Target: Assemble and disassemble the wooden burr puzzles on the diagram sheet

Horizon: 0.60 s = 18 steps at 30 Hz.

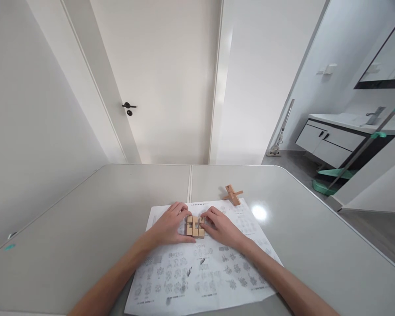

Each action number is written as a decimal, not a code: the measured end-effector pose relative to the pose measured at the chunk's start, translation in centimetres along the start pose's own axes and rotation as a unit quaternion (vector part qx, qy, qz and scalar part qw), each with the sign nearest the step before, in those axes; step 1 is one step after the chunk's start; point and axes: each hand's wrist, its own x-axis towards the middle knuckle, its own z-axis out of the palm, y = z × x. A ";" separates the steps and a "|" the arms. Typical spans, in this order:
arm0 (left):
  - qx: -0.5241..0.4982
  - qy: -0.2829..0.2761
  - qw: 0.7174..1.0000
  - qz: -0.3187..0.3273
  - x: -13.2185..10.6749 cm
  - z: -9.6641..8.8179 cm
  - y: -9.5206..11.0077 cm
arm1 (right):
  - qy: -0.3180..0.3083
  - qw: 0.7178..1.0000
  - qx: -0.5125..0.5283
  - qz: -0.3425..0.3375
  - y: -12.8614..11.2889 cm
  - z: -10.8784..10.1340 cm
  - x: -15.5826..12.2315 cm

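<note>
Notched wooden pieces (195,227): pale timber bars, set side by side in a compact group, with square gaps between them; on the printed sheet, toward its far part, between the two hands. A small dark mark shows on the right-hand bar.

Left hand (173,224): partly closed, thumb along the near edge of the group and fingertips at its far left corner, holding it between them.

Right hand (221,224): thumb and forefinger drawn nearly together, pinching the right-hand bar; remaining fingers curled.

Printed sheet (171,274): white paper, laid askew, bearing rows of grey diagrams with short captions; the lettering appears too small to read. Both forearms cross it.

Cross-shaped wooden assembly (233,195): bars crossed, lying at the far right corner of the sheet, beyond the right hand, apart from both hands.

Worktop (85,232): pale grey, glossy, with a seam running away from the person and a bright reflection to the right of the sheet.

Surroundings: white door (167,74) with black lever handle (129,105); at right, a mop (285,125), a vanity cabinet (332,139) with a faucet (374,115), and a green dustpan (324,188).
</note>
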 end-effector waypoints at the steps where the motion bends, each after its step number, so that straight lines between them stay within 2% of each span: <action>1: 0.000 -0.002 1.000 0.000 -0.1 -0.2 -0.2 | -0.004 1.000 0.001 -0.004 0.1 0.0 0.0; 5: -0.056 -0.029 0.997 -0.037 -0.3 -0.6 -0.4 | 0.019 0.999 0.043 0.011 0.2 -0.1 0.2; 8: -0.120 -0.045 0.989 -0.069 -0.1 -0.9 -0.3 | 0.057 0.988 0.122 0.071 -0.2 -0.4 0.5; 13: -0.173 -0.027 0.980 -0.090 0.2 -1.1 0.1 | 0.086 0.949 0.271 0.136 -1.0 -1.0 0.7; 18: -0.188 -0.007 0.978 -0.093 0.2 -0.7 0.1 | 0.098 0.940 0.293 0.145 -1.0 -1.1 0.7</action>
